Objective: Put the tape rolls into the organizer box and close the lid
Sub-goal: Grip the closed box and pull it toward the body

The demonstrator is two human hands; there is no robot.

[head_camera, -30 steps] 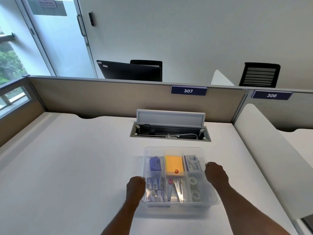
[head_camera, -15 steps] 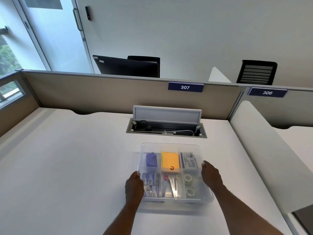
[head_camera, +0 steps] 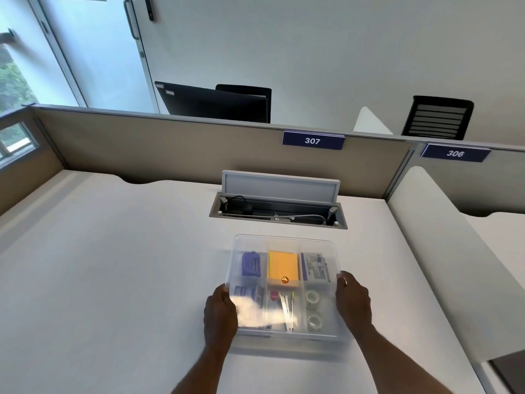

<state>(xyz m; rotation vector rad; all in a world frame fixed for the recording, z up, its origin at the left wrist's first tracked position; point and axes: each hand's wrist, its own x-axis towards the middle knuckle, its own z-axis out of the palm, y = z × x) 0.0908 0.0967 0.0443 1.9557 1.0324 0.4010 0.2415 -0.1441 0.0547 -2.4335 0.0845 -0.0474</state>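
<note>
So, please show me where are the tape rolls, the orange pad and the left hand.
tape rolls [head_camera: 312, 296]: head view, far roll's ring.
orange pad [head_camera: 284, 264]: head view, top face.
left hand [head_camera: 221, 312]: head view, back of hand.

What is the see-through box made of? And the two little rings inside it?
The organizer box looks like clear, glossy hard plastic: you see the contents through it and light glints off it. The tape rolls look like translucent, whitish plastic tape, though they are small and blurred.

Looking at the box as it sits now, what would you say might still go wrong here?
The left hand and right hand grip opposite sides of the organizer box, so uneven pressure might leave the clear lid unseated. The open cable hatch lies just beyond; sliding the box forward could catch its edge.
</note>
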